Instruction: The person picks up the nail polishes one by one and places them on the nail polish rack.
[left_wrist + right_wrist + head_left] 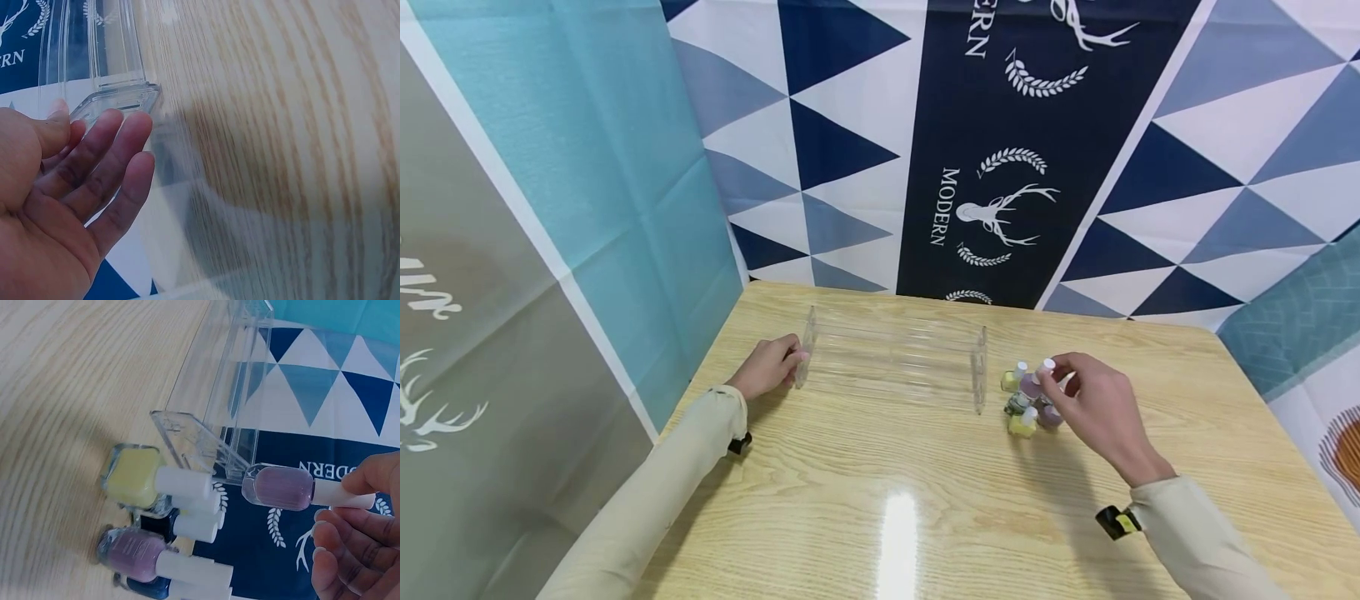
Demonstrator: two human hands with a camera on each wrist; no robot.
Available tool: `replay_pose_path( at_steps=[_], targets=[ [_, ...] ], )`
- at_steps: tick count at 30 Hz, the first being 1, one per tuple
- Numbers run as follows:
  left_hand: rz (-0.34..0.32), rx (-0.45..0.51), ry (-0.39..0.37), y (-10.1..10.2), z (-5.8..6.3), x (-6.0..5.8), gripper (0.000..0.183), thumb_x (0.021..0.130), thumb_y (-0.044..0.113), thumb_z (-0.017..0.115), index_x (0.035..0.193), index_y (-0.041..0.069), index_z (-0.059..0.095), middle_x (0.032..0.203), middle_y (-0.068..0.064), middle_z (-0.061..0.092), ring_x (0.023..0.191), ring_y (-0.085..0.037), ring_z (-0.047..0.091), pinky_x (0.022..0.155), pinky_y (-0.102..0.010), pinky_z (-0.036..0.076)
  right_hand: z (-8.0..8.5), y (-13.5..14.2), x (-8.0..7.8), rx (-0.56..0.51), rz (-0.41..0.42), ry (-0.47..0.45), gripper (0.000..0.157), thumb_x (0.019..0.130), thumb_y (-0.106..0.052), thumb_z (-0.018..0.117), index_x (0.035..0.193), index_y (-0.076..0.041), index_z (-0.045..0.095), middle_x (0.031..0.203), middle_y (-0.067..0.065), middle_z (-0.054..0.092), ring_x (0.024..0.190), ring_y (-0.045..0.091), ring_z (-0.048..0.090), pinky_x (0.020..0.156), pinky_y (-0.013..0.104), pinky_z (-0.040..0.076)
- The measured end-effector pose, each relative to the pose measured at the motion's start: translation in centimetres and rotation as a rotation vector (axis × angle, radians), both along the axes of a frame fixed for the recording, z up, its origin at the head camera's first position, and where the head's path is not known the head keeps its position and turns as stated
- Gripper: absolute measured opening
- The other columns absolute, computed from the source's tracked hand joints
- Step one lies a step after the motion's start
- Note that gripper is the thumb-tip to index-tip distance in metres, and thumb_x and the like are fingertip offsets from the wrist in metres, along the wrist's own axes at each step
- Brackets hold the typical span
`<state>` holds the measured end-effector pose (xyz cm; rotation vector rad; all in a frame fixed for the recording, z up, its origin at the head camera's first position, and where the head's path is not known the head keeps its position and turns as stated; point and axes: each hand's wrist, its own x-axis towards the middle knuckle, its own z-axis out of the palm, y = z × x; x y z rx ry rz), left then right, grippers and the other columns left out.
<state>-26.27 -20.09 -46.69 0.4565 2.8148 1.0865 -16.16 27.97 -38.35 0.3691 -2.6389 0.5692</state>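
Note:
A clear acrylic rack [891,360] with several rails stands on the wooden table. At its left end, my left hand [771,365] pinches the end panel between thumb and index finger; the other fingers [128,181] curve loosely beside it. My right hand [1097,408] holds a purple nail polish bottle [281,487] by its white cap, raised above a cluster of other bottles. In that cluster, the right wrist view shows a yellow nail polish bottle [132,477], another purple nail polish bottle [131,553] and dark blue ones, all white-capped and partly overlapping.
The bottle cluster stands just right of the rack's right end panel [980,371]. A patterned cloth [850,133] hangs behind the table's back edge, and a teal and grey cloth [617,158] hangs along the left side. Light glares on the tabletop [820,500] near the front.

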Motion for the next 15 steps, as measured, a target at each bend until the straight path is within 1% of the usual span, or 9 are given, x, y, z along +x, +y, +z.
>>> replay_pose_path(
  at_steps=[6, 15],
  targets=[
    [-0.005, -0.003, 0.005, 0.0, 0.1, 0.0, 0.025, 0.109, 0.021, 0.055, 0.09, 0.005, 0.057, 0.073, -0.006, 0.062, 0.062, -0.019, 0.065, 0.062, -0.034, 0.052, 0.2, -1.0, -0.9, -0.006, 0.027, 0.003, 0.024, 0.098, -0.024, 0.071, 0.106, -0.001, 0.072, 0.086, 0.005, 0.07, 0.066, 0.013, 0.059, 0.058, 0.031, 0.046],
    [-0.01, -0.013, 0.003, -0.1, 0.1, 0.0, 0.026, 0.11, 0.023, 0.053, 0.091, 0.005, 0.058, 0.072, -0.003, 0.06, 0.064, -0.021, 0.066, 0.062, -0.033, 0.052, 0.3, -2.3, -1.8, -0.008, 0.056, -0.007, 0.023, 0.098, -0.023, 0.07, 0.106, -0.002, 0.072, 0.085, 0.005, 0.069, 0.066, 0.013, 0.058, 0.06, 0.034, 0.047]
  ],
)
